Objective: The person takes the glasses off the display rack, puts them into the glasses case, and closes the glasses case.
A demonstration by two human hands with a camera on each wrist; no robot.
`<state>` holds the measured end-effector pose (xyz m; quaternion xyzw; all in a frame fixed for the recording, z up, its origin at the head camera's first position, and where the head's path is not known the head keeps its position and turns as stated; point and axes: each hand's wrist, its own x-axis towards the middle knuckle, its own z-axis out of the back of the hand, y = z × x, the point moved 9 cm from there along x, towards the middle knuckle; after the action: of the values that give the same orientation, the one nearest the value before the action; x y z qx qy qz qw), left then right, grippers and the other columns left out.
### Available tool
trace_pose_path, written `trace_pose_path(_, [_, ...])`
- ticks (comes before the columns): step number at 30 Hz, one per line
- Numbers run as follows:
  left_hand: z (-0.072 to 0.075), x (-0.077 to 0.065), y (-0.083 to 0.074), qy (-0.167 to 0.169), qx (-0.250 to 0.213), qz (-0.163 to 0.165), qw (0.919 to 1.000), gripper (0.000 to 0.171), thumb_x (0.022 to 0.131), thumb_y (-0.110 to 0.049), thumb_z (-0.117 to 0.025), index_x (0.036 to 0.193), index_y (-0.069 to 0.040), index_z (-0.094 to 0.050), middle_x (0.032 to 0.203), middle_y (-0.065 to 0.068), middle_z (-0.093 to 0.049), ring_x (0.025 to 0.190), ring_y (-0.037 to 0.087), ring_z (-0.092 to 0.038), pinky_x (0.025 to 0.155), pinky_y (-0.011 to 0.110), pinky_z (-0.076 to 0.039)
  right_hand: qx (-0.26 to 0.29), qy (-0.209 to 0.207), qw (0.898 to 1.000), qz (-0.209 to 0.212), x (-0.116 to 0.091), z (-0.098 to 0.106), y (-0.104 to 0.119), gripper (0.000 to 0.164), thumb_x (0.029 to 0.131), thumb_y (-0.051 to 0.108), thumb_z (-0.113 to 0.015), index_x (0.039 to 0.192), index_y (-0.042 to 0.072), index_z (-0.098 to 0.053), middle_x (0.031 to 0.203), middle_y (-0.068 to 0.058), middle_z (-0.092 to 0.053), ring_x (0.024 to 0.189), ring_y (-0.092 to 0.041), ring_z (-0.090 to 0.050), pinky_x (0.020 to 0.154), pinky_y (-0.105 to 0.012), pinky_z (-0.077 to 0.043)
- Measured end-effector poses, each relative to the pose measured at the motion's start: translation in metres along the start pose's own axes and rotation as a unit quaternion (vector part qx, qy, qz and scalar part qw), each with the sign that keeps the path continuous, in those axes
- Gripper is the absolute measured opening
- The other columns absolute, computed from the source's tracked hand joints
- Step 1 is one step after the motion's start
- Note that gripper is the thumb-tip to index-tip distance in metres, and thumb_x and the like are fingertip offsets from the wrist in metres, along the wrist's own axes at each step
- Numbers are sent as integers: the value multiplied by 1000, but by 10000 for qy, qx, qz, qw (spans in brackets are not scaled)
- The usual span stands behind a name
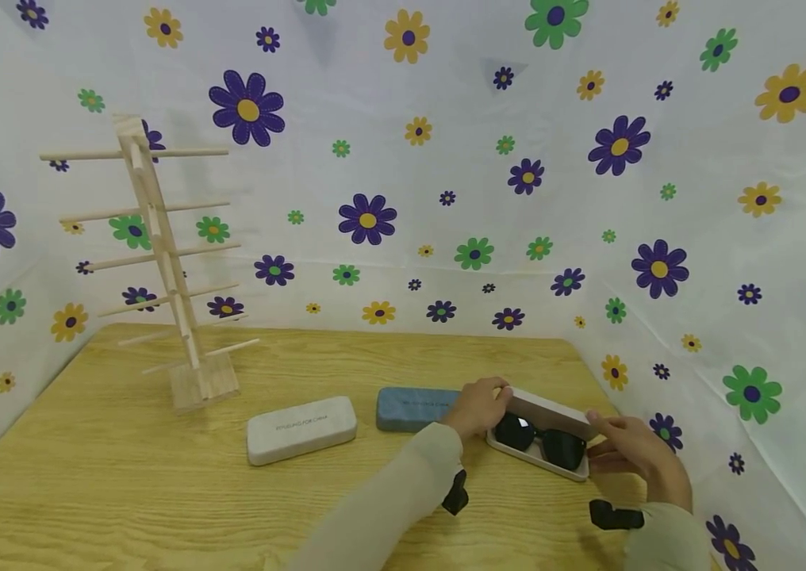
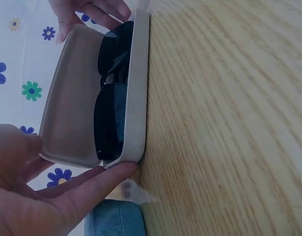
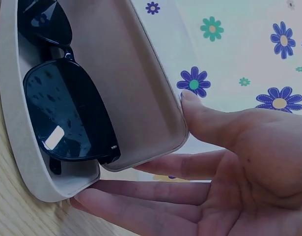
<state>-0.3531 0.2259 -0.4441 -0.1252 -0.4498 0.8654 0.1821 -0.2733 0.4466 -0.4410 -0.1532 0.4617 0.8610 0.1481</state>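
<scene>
A pale glasses case (image 1: 547, 412) lies with its lid raised on the wooden table, its inside facing me. Dark sunglasses (image 1: 564, 450) rest in it, lenses toward me. At the case's left end, my left hand (image 1: 477, 407) holds the lid between thumb and fingers, with one fingertip against the base's end in the left wrist view. My right hand (image 1: 633, 449) grips the opposite end. In the right wrist view, its thumb (image 3: 195, 105) presses the lid's edge while lower fingers (image 3: 121, 201) touch the base's corner.
Just left of my left hand lies a closed blue glasses case (image 1: 410, 408), partly hidden by the hand. Farther left is a closed off-white case (image 1: 301, 430). A wooden rack (image 1: 173, 277) with several pegs stands at the back left. Flower-printed cloth (image 1: 417, 174) surrounds the table (image 1: 182, 492).
</scene>
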Motion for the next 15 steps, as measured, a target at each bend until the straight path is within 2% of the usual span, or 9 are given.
trace_pose_path(2, [-2, 0, 3, -10, -128, 70, 9999, 37, 110, -35, -49, 141, -19, -63, 123, 8, -71, 40, 11, -42, 45, 24, -39, 6, 62, 10000, -13, 0, -1, 0, 79, 112, 44, -37, 147, -25, -26, 112, -35, -71, 91, -28, -78, 82, -40, -64])
trace_pose_path(3, [-1, -1, 3, -19, -186, 77, 9998, 37, 110, -34, -50, 141, -19, -63, 124, 8, -71, 41, 12, -46, 46, 24, -39, 22, 100, 9999, -22, 0, -1, 0, 79, 112, 44, -37, 147, -26, -26, 113, -36, -70, 92, -28, -78, 82, -40, -64])
trace_pose_path(6, [-1, -3, 5, 37, -418, 170, 9990, 37, 109, -32, -51, 141, -18, -63, 118, 8, -72, 42, 12, -45, 45, 24, -38, 62, 207, 9998, -13, 1, -2, -1, 77, 112, 41, -38, 145, -28, -26, 115, -38, -69, 93, -29, -78, 83, -40, -63])
trace_pose_path(9, [0, -6, 4, 64, -598, 257, 9979, 34, 108, -30, -53, 138, -18, -65, 94, 6, -72, 41, 12, -42, 44, 25, -36, 70, 281, 9996, 11, 2, -2, -1, 75, 112, 38, -39, 144, -28, -27, 115, -37, -69, 94, -30, -78, 84, -41, -63])
trace_pose_path(10, [0, -6, 4, 82, -653, 283, 9974, 32, 108, -29, -54, 136, -18, -66, 84, 4, -68, 40, 11, -38, 42, 25, -34, 68, 301, 9995, 18, 2, -2, -1, 74, 112, 37, -40, 144, -28, -27, 116, -37, -69, 95, -31, -78, 85, -41, -63])
trace_pose_path(12, [1, -7, 3, 86, -731, 269, 9969, 28, 107, -26, -55, 130, -17, -67, 70, 1, -59, 41, 11, -37, 41, 24, -33, 49, 375, 9993, 24, 2, -3, -1, 74, 112, 37, -41, 144, -29, -28, 116, -37, -69, 96, -32, -78, 86, -41, -63])
trace_pose_path(15, [2, -9, 2, 143, -883, 206, 9958, 21, 107, -22, -56, 123, -16, -68, 63, 0, -48, 44, 12, -37, 43, 25, -33, 77, 474, 9988, 44, 3, -4, -1, 71, 112, 33, -44, 143, -29, -30, 118, -37, -68, 99, -33, -77, 87, -42, -63])
